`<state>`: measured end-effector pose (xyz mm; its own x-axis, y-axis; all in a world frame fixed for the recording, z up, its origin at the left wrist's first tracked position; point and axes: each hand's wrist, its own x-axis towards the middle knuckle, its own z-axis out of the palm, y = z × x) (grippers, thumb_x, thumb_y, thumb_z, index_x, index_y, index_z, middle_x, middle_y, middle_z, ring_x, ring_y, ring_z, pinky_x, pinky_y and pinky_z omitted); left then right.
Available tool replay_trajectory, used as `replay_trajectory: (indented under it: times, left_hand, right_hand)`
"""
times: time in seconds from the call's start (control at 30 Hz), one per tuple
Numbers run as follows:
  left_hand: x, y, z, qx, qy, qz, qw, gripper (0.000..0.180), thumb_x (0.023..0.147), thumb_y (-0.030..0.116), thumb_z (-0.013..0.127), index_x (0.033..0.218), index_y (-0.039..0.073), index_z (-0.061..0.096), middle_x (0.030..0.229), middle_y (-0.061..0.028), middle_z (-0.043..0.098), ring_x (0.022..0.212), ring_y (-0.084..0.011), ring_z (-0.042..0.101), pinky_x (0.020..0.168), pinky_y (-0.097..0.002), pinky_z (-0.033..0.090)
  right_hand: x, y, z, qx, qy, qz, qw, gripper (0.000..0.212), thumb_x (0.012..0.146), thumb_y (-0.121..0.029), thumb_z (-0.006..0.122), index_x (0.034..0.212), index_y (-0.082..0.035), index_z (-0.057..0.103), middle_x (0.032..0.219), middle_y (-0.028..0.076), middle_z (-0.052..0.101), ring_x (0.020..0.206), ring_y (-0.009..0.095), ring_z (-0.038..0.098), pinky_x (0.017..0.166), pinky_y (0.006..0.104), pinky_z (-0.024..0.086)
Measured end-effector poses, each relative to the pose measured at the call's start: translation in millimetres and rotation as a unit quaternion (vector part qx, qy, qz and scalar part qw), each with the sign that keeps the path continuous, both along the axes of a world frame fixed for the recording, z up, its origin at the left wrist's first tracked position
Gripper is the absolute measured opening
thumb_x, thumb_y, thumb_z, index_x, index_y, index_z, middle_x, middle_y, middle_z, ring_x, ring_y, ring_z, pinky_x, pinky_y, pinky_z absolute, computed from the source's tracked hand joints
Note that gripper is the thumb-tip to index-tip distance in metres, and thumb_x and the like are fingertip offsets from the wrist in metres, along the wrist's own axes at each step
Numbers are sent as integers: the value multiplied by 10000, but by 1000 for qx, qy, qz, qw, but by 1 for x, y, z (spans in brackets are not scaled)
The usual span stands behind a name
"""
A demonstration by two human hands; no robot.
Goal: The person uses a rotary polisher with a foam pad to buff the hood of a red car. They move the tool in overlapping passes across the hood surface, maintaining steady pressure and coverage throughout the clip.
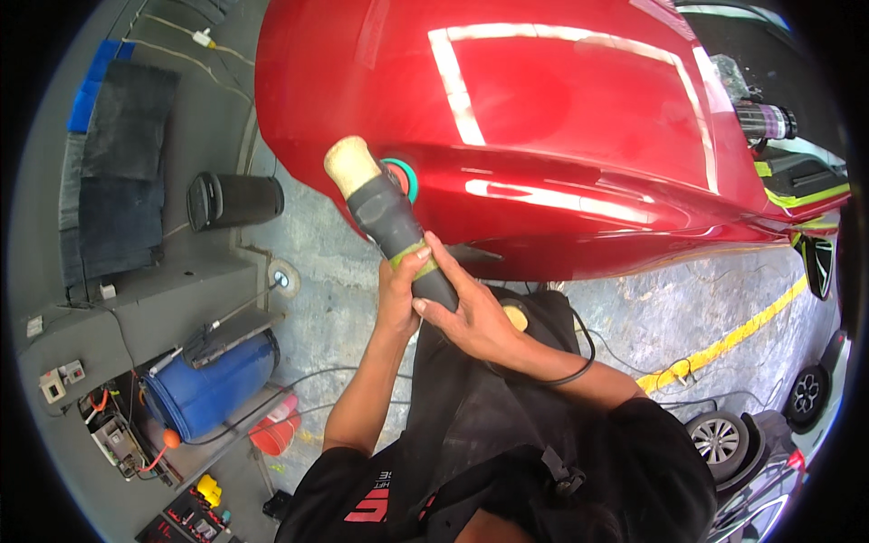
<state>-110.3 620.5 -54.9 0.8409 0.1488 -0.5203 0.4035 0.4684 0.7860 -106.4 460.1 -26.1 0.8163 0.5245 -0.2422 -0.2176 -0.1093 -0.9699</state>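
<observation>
Both my hands are wrapped round the black body of a power polisher (378, 210). My left hand (396, 291) grips it from the left side, thumb on top near a yellow-green band. From the right, my right hand (471, 317) closes on the rear of the body. The tool's head has a pale cream cover, and a round pad (399, 180) with a green rim shows beside it, at the panel. Whether the pad touches the paint cannot be made out. The glossy red car panel (561, 118) fills the upper middle, with bright light strips reflected in it.
A black cable loops by my right forearm. On the left are a black bin (235, 200), a blue barrel (213, 385) and a red bucket (275, 430). A car wheel (720, 439) is at lower right, near a yellow floor line (724, 342). A side mirror (816, 265) juts out.
</observation>
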Motion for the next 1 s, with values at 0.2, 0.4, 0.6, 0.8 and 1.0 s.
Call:
replay_trajectory:
  times: [0.2,0.4,0.6,0.8,1.0]
  left_hand:
    - [-1,-60,19,1,13,-18,1000,300,947,277,726,1119,47,640,981,-24,641,850,-108,642,724,-287,525]
    - [-10,-124,26,21,38,-57,997,375,950,312,690,1164,11,628,1020,-97,690,904,-181,693,798,-331,574]
    - [-7,-193,42,-4,30,-59,998,316,940,259,746,1132,38,628,983,-36,639,854,-117,650,736,-298,542]
    - [-16,-251,40,-7,43,-92,995,311,933,262,759,1109,30,650,997,-47,668,882,-123,664,763,-308,547]
    - [-18,-314,47,27,34,-135,990,338,946,291,728,1152,40,631,1004,-51,658,890,-132,663,764,-307,553]
  right_hand:
    - [-12,-57,3,0,-20,-24,1000,929,998,-315,729,1734,-223,169,1555,343,487,1455,489,490,1153,470,447]
    - [-23,-122,11,29,29,-47,998,918,1002,-304,730,1733,-225,179,1492,316,549,1349,460,593,1082,462,493]
    - [-28,-189,27,40,38,-59,997,923,1010,-199,728,1733,-135,157,1623,261,465,1471,353,510,1175,423,433]
    - [-42,-248,27,54,61,-84,993,919,996,-213,733,1728,-138,183,1644,274,430,1505,405,472,1180,436,434]
    - [-50,-310,31,33,39,-99,994,909,1001,-208,727,1726,-123,184,1622,281,455,1496,384,484,1184,420,425]
